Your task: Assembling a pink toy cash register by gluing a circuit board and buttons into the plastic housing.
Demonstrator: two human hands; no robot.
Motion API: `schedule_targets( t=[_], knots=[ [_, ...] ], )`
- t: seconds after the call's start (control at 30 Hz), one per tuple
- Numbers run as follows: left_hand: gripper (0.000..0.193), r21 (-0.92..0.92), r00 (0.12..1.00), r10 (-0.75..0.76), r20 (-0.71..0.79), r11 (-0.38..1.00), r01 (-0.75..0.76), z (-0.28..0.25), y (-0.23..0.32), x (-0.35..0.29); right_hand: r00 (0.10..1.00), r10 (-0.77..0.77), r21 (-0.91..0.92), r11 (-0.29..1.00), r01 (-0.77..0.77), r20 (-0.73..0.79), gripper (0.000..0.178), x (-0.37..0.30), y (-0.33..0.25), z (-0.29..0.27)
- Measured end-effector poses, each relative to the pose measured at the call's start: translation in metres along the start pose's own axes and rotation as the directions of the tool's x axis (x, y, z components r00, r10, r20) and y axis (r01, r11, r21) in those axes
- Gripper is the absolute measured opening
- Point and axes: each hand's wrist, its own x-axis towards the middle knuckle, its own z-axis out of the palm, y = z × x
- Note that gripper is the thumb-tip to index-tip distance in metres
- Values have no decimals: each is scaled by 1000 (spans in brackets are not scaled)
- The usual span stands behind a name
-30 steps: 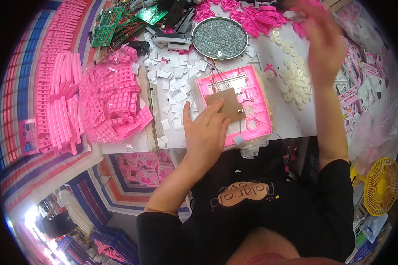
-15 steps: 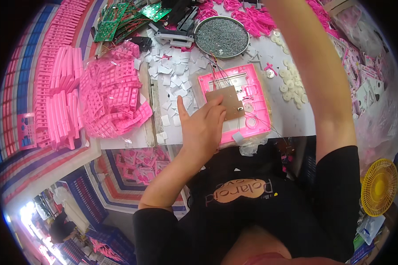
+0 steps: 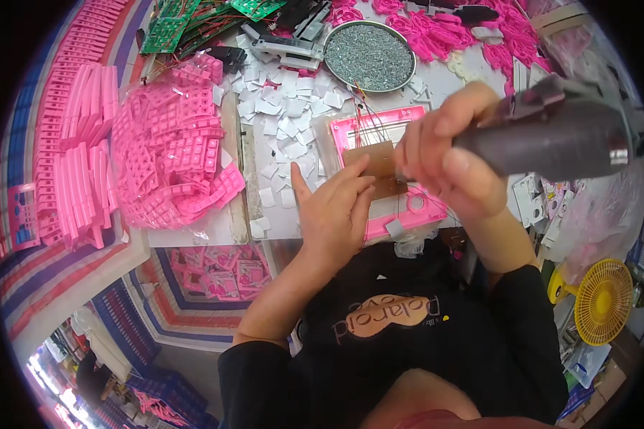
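head view: the left hand [image 3: 334,214] lies flat, fingers together, pressing the brown circuit board [image 3: 376,168] onto the pink plastic housing [image 3: 408,207] at the table edge. just right of the board, the right hand [image 3: 447,161] is closed around a dark grey electric screwdriver [image 3: 544,136], held above the housing. white paper squares [image 3: 283,107] lie scattered to the left.

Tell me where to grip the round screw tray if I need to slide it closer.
Judging by its pose, take the screw tray by its raised near rim, coming from the person's side. It lies flat and filled with screws, so a pinch on the rim should drag it without tipping. Its near edge looks free; clutter crowds its left and far sides.
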Motion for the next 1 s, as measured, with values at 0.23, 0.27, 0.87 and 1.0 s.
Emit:
schedule_targets(
  t=[0.23,0.27,0.87,1.0],
  knots=[
    [10,-38,1000,6,-4,999,-6,-1,-2,0,999,34,95,995,-30,-32,26,-8,12,8],
    [10,-43,1000,9,-4,999,-9,-1,-2,0,998,50,106,993,-46,-35,26,-8,12,8],
    [18,207,977,196,85,955,-210,-6,-2,8,999,6,-309,951,-21,-47,22,-5,21,-15],
    [14,167,986,155,67,972,-164,-6,3,8,1000,-5,-404,915,5,2,21,-7,29,-16]
  ],
)
